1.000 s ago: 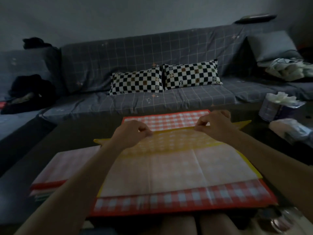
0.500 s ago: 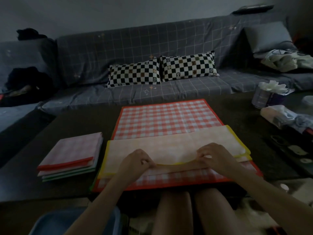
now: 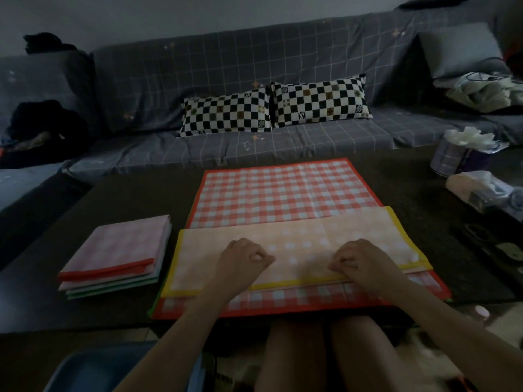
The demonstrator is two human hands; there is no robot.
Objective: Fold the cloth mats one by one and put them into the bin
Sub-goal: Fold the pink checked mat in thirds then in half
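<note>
A yellow-edged cloth mat (image 3: 308,241) lies folded in half, a wide strip across the near part of a spread red checked mat (image 3: 283,190). My left hand (image 3: 240,264) and my right hand (image 3: 359,264) sit on the folded mat with fingers curled and thumbs against them, pinching its top layer close to the near yellow edge. A green edge of another mat peeks out under the red one at the near left. A stack of folded mats (image 3: 119,256) lies to the left. The blue bin (image 3: 93,372) shows at the bottom left, below the table edge.
The mats lie on a dark low table (image 3: 135,193). A tissue-filled can (image 3: 461,157) and wrapped bundles (image 3: 486,190) stand at the right side. A grey sofa with two checkered pillows (image 3: 271,108) runs behind. My bare knees are under the near table edge.
Both hands drew the far edge of the yellow-edged mat toward me and laid it down at the near edge, folding the mat in half. The red mat's far half is now uncovered.
</note>
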